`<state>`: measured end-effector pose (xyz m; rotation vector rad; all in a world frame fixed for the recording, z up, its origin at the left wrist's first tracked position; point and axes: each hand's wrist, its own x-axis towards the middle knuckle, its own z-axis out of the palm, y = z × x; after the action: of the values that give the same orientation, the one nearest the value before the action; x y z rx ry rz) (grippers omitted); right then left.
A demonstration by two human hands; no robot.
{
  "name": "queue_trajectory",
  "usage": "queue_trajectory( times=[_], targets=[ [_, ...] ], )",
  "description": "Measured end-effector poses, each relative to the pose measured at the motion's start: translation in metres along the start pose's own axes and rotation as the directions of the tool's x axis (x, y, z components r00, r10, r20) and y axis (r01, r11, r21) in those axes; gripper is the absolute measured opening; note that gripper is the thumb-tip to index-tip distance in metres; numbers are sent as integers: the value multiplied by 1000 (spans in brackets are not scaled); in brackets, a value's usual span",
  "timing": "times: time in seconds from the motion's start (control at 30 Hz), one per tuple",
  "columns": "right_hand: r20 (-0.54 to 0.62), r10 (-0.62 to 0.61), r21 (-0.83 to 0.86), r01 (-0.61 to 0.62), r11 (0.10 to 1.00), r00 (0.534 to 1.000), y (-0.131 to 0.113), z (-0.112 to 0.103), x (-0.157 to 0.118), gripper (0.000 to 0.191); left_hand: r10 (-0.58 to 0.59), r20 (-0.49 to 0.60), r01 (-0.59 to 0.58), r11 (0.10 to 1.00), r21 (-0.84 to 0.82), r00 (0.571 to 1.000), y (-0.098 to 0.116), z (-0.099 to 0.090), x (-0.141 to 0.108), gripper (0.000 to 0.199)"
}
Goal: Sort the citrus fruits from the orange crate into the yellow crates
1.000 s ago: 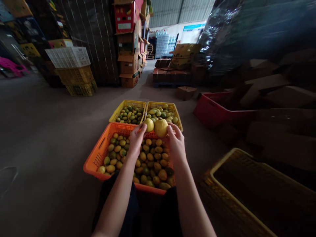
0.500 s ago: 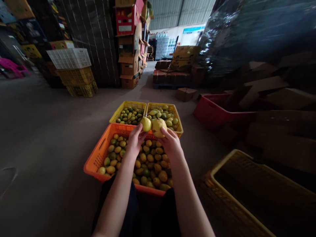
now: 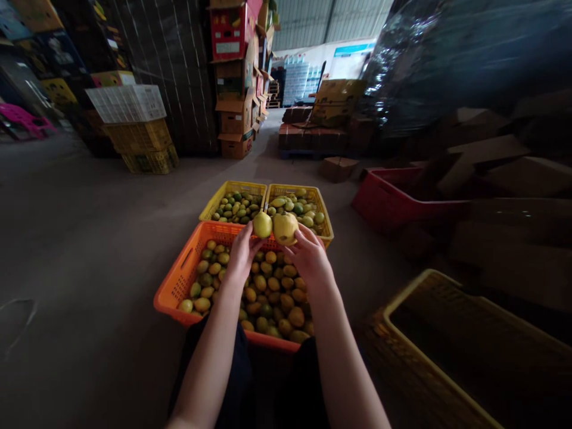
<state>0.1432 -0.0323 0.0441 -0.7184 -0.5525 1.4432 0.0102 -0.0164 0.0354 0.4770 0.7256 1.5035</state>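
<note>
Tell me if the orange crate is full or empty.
Not empty: the orange crate holds many yellow and green fruits, lying below its rim on the left side; part is hidden.

A: What is held?
B: The left hand [image 3: 240, 253] grips a small fruit [image 3: 262, 224]; the right hand [image 3: 313, 257] grips a bigger fruit [image 3: 283, 227], just beside it; both are yellow, above an orange crate [image 3: 177, 286] of loose fruit [image 3: 274, 283].
A: And around that?
B: Two yellow crates [image 3: 325, 210], also filled, stand side by side beyond; a red crate [image 3: 384, 208] sits off to the right.
</note>
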Motion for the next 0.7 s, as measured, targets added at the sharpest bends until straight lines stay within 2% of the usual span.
queue_trajectory(
  times=[0.1, 0.17, 0.27, 0.4, 0.57, 0.7],
  targets=[
    [-18, 17, -28, -18, 999, 1000, 0, 1, 0, 23, 43, 54, -50, 989, 141, 998, 0, 3, -2, 12],
    [-5, 14, -45, -14, 999, 1000, 3, 1, 0, 21, 43, 54, -52, 984, 171, 998, 0, 5, -4, 12],
    [16, -13, -55, 14, 998, 1000, 7, 3, 0, 25, 16, 62, -25, 988, 150, 998, 0, 6, -6, 16],
    [-17, 2, -28, -2, 1000, 1000, 11, 3, 2, 27, 7, 78, -17, 991, 131, 997, 1, 6, -8, 26],
    [-16, -76, -131, 73, 989, 997, 9, 5, 0, 31, 34, 101, -43, 995, 86, 994, 0, 0, -5, 19],
    [-23, -115, -173, 109, 979, 993, 8, 7, -4, 33, 33, 113, -40, 998, 53, 993, -1, -5, 0, 25]
  ],
)
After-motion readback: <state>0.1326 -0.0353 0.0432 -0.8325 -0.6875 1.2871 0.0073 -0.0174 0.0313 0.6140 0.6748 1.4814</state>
